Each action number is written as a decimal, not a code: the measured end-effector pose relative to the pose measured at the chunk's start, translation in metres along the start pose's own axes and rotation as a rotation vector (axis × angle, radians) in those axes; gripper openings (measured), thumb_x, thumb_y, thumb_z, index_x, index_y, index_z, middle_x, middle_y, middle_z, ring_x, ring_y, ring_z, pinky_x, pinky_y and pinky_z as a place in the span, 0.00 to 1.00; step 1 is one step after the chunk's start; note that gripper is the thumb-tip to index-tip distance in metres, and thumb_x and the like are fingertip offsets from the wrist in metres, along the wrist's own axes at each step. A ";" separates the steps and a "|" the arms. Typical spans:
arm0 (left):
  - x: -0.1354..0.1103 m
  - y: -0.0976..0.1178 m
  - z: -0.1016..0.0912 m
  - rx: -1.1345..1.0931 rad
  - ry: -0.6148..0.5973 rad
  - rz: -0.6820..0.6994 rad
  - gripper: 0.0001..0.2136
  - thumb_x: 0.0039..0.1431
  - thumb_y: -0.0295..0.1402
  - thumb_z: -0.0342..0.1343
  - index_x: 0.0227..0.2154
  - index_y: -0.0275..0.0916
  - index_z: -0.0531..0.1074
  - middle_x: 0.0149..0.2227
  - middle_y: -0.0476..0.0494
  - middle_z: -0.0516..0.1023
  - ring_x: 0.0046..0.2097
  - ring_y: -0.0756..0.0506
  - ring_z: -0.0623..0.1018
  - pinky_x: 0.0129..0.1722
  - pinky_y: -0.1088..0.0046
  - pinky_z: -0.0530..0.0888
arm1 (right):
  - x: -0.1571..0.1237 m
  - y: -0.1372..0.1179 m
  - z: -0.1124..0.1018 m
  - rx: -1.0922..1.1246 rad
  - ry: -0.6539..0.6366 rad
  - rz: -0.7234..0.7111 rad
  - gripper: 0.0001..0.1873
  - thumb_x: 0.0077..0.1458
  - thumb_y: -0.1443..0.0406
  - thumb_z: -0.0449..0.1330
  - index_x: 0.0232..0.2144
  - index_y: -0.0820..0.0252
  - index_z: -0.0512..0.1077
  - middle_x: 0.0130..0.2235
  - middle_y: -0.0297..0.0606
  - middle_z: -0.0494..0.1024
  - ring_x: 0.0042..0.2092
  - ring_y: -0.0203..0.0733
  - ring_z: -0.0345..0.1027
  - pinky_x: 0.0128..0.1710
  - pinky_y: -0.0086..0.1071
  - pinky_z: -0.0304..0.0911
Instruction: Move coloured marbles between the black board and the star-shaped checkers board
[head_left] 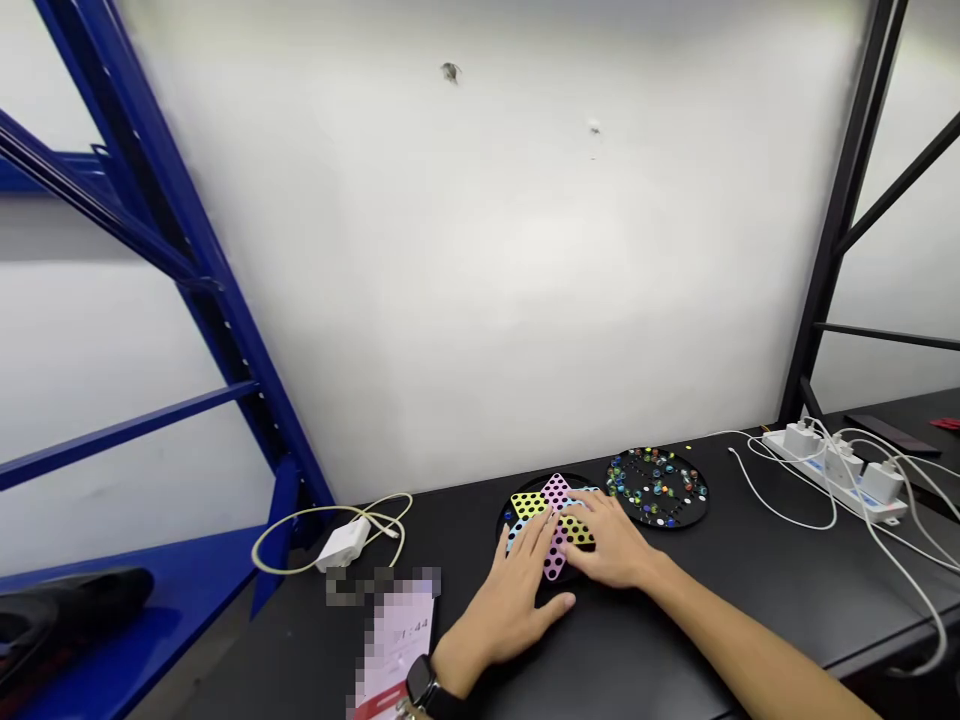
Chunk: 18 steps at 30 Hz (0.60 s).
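Both sets – my left fingers (534, 538) and my right fingers (591, 505) – lie spread, unclenched, on the star (556, 489) at five o'clock in my view. Uneven pressing could tip it; a right-hand slip toward two o'clock could scatter the marbles (658, 489).

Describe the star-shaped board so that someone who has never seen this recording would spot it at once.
Start at the black table below the white wall. Near its back edge, left of a round black tray, the left hand and right hand rest on the star-shaped board. Pink, yellow and blue points dotted with dark circles distinguish it from that tray, strewn with small coloured pieces.
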<state>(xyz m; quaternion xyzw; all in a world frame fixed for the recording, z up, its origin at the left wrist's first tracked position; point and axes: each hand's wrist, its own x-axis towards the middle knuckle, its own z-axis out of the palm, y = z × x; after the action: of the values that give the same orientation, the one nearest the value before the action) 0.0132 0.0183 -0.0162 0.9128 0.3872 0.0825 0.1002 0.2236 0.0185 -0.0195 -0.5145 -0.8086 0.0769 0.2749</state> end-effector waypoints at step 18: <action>0.054 -0.039 -0.041 0.366 -0.035 -0.399 0.20 0.59 0.19 0.43 0.49 0.39 0.71 0.47 0.38 0.77 0.45 0.41 0.78 0.42 0.66 0.72 | -0.006 0.104 -0.041 -0.232 -0.095 0.536 0.16 0.56 0.66 0.55 0.47 0.57 0.73 0.49 0.42 0.75 0.49 0.46 0.70 0.44 0.32 0.59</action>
<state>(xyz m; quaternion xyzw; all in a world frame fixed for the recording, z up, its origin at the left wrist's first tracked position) 0.0133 0.0888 0.0178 0.8228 0.5659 -0.0263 -0.0457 0.3294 0.0542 -0.0299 -0.7335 -0.6592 0.0780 0.1458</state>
